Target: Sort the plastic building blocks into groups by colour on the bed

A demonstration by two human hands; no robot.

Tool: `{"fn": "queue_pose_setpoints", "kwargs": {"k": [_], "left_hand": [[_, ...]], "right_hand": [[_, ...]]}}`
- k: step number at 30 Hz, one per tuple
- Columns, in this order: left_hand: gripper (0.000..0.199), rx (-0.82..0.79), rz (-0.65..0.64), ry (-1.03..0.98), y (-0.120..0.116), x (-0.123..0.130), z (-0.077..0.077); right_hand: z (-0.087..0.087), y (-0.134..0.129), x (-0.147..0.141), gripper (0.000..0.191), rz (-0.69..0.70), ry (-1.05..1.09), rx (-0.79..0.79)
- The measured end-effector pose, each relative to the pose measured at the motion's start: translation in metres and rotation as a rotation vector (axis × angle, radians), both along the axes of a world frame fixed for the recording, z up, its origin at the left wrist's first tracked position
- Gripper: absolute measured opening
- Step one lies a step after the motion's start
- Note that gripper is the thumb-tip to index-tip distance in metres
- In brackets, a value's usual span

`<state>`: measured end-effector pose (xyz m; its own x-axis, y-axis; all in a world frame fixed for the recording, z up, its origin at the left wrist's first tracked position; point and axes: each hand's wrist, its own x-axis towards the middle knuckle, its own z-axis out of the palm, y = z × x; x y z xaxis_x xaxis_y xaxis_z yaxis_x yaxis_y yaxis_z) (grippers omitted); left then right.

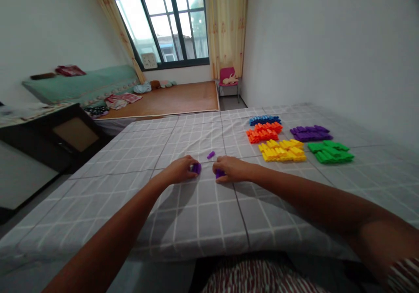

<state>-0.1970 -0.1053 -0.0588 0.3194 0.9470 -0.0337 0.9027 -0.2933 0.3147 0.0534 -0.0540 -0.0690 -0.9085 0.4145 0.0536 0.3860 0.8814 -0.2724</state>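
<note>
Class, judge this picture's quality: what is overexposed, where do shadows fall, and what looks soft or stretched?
Head view: window panes glare almost white; head view: soft shadows darken the checked cloth beside the left forearm and under the right forearm; head view: purple pieces in the left hand and right hand lack crisp edges; head view: wide-angle stretching appears toward the lower corners.

On the bench (108, 175), five piles of pieces (282, 151) at right, one loose piece (211, 155) just beyond left hand (185, 169) and right hand (231, 168); cabinet (77, 131) at left; bed (193, 97) behind, chair (225, 72) to its right.
</note>
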Motion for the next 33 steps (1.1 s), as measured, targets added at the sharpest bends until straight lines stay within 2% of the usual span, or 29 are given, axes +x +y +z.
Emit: {"fn": "queue_pose_setpoints", "kwargs": {"k": [2, 4, 8, 11, 15, 18, 21, 24, 27, 30, 33], "left_hand": [[0.039, 0.02, -0.002, -0.001, 0.007, 0.009, 0.001], [0.04, 0.037, -0.016, -0.043, 0.014, 0.021, 0.005], [0.038, 0.039, -0.077, -0.176, 0.029, 0.047, 0.013], [0.038, 0.048, -0.077, -0.249, 0.04, 0.067, 0.019], [0.035, 0.051, -0.11, -0.248, 0.058, 0.097, 0.028], [0.036, 0.071, -0.146, -0.25, 0.077, 0.13, 0.035], [0.037, 0.124, -0.179, -0.268, 0.1, 0.176, 0.041], [0.031, 0.183, -0.254, -0.255, 0.125, 0.232, 0.046], [0.028, 0.252, -0.322, -0.224, 0.151, 0.288, 0.042], [0.027, 0.274, -0.336, -0.205, 0.177, 0.337, 0.03], [0.031, 0.275, -0.307, -0.152, 0.199, 0.374, 0.015]], "right_hand": [[0.003, 0.006, 0.01, 0.033, 0.041, 0.031, -0.027], [0.008, 0.014, 0.027, 0.04, 0.019, 0.092, -0.071], [0.02, 0.039, 0.083, 0.047, -0.199, 0.256, -0.183], [0.032, 0.072, 0.147, 0.043, -0.393, 0.356, -0.124], [0.042, 0.123, 0.256, 0.044, -0.703, 0.461, -0.029], [0.038, 0.153, 0.331, 0.045, -0.936, 0.416, -0.026], [0.025, 0.168, 0.379, 0.046, -0.981, 0.356, -0.087], [0.01, 0.171, 0.397, 0.048, -0.917, 0.383, -0.164], [0.0, 0.168, 0.399, 0.047, -0.863, 0.38, -0.163], [-0.004, 0.164, 0.396, 0.045, -0.819, 0.36, -0.165], [-0.006, 0.161, 0.391, 0.045, -0.785, 0.36, -0.129]]}}
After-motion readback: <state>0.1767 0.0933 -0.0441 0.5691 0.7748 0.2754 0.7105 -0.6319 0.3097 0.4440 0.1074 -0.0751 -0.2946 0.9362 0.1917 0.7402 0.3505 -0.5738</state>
